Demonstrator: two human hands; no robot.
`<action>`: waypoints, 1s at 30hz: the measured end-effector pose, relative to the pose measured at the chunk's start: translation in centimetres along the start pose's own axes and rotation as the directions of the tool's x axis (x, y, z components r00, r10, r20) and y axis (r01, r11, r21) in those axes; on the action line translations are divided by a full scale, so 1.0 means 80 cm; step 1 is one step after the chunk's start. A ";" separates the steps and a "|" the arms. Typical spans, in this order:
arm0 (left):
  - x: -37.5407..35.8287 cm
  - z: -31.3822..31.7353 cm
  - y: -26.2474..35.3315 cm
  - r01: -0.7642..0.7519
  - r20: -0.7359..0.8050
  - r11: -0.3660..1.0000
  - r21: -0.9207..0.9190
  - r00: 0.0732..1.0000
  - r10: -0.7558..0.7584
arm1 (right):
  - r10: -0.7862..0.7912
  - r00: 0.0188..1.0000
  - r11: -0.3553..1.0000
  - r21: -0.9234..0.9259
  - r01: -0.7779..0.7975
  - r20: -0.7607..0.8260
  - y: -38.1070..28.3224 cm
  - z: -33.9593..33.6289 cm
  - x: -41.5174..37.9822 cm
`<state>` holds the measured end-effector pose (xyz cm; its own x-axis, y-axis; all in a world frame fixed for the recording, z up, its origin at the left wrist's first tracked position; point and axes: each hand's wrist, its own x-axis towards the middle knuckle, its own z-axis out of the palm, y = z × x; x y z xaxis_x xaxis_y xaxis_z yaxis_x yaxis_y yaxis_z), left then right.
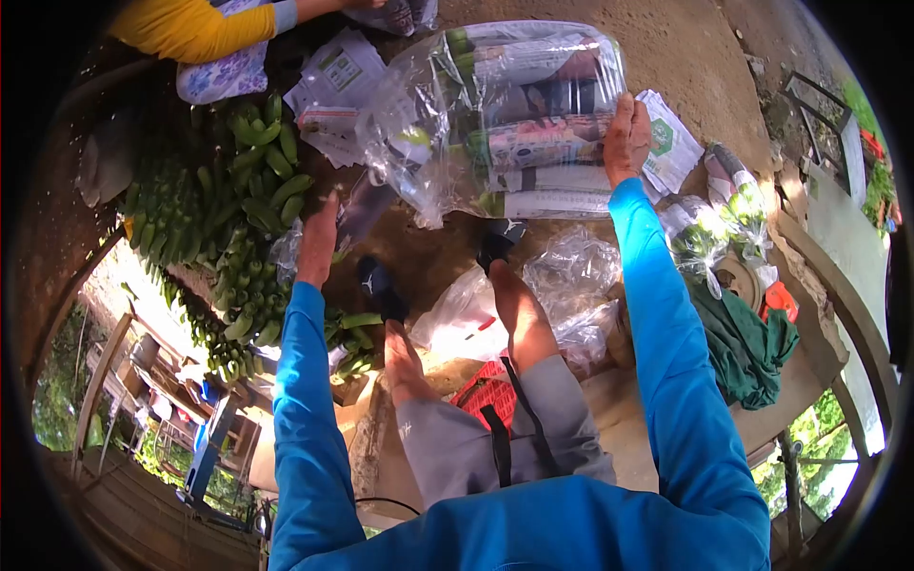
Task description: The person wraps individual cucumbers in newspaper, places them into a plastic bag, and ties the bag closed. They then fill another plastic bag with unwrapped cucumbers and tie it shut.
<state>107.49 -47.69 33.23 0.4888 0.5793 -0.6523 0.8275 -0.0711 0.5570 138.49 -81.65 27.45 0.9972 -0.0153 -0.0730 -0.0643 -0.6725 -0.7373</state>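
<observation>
A large clear plastic bag (pixel 466 124) lies on the ground ahead of me, packed with green bananas wrapped in newspaper (pixel 547 133). My right hand (pixel 626 143) rests against the bag's right end, fingers stretched along it rather than closed round it. Out to the left, my left hand (pixel 319 236) is apart from the bag, seen edge-on with its fingers extended. Beside it are crumpled clear plastic (pixel 286 249) and a big pile of green bananas (pixel 205 214). The bag's gathered left end sags toward my feet.
Another person's yellow sleeve (pixel 205 33) reaches in at top left, near newspaper sheets (pixel 338 76). More paper (pixel 671 143) lies right of the bag, with smaller wrapped banana packs (pixel 733 205) and a green cloth (pixel 738 333). Loose clear plastic (pixel 571 276) surrounds my feet.
</observation>
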 end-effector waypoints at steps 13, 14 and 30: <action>-0.257 -0.068 -0.272 0.671 0.424 0.544 -0.504 0.741 -0.521 | 0.024 0.981 0.864 -0.498 0.076 0.192 0.084 -0.111 -0.073; -0.272 -0.078 -0.291 0.657 0.395 0.539 -0.528 0.751 -0.529 | -0.550 0.797 0.600 -0.546 0.584 0.249 0.126 -0.122 -0.128; -0.447 -0.068 -0.670 0.171 0.289 -0.233 -0.957 0.569 -0.770 | 0.599 0.240 0.676 -0.643 0.360 0.764 -0.146 0.039 -0.630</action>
<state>44.18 -60.18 29.46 -0.2792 0.1494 -0.9486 -0.3742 0.8928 0.2508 88.88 -70.70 37.66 0.1718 0.1585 -0.9723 0.3397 -0.9360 -0.0925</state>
